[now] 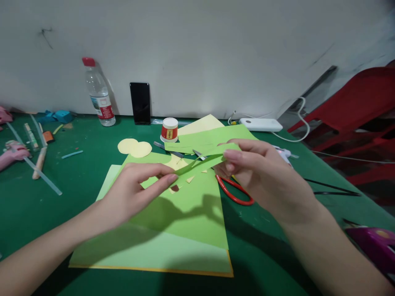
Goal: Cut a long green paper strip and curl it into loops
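Observation:
Between my two hands a narrow strip of green paper is held up over the table, folded or doubled along its length. My left hand pinches its left end between thumb and fingers. At the other end, my right hand grips the strip the same way. Below lie a green sheet and a pale green sheet, with small yellow paper scraps on top. Red-handled scissors rest beside the sheets, partly hidden behind my right hand.
Behind are a red and white paper cup, two yellow paper circles, a phone, a water bottle and a white power strip. Pink glue guns lie left. Red chairs stand right.

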A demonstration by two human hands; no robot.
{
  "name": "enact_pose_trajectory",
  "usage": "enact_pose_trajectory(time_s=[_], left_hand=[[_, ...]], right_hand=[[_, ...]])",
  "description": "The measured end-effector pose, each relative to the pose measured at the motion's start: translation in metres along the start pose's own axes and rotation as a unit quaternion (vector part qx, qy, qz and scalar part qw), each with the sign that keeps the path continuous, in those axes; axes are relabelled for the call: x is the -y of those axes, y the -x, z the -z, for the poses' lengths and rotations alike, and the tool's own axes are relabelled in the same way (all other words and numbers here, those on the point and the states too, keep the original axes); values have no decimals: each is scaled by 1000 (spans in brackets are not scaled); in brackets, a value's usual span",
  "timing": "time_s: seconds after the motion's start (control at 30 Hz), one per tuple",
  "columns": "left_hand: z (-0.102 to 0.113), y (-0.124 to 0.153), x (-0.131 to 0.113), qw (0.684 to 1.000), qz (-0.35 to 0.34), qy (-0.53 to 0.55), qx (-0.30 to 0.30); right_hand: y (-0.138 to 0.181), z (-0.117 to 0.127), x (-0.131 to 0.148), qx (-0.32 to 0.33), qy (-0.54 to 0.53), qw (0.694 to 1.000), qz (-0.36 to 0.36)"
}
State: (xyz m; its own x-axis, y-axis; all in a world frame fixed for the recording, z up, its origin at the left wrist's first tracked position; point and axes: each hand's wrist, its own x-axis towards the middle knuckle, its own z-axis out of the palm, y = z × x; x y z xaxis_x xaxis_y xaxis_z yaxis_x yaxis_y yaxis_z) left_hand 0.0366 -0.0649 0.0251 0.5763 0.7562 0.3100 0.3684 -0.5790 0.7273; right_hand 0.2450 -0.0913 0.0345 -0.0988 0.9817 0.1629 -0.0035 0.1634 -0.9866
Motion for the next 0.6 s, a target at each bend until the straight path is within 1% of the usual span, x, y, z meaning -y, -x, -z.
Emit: enact_pose_trajectory(time_s=[0.1,0.17,0.23,0.3,0.37,0.47,0.53,0.6], left_hand=[[-3,1,-6,993,75,81,37],[-7,2,-7,981,119,142,50],[-11,2,-8,972,137,182,53],[-13,4,-8,971,131,197,45],[-14,5,-8,967,129,219,29],[-14,7,-9,945,154,288,20],[-14,7,-10,931,166,325,26],[-16,6,-11,921,169,349,35]], right_hand=[[1,-6,-3,-4,36,999,-6],[3,-14,-4,15,87,996,-30],[4,-23,-5,32,135,989,-58],[4,-29,-6,33,148,985,-79],[3,-30,-8,42,125,987,-94],[2,-27,-11,77,69,990,-98],[2,-26,-13,93,26,992,-79],[4,-26,-15,74,-13,996,-51]])
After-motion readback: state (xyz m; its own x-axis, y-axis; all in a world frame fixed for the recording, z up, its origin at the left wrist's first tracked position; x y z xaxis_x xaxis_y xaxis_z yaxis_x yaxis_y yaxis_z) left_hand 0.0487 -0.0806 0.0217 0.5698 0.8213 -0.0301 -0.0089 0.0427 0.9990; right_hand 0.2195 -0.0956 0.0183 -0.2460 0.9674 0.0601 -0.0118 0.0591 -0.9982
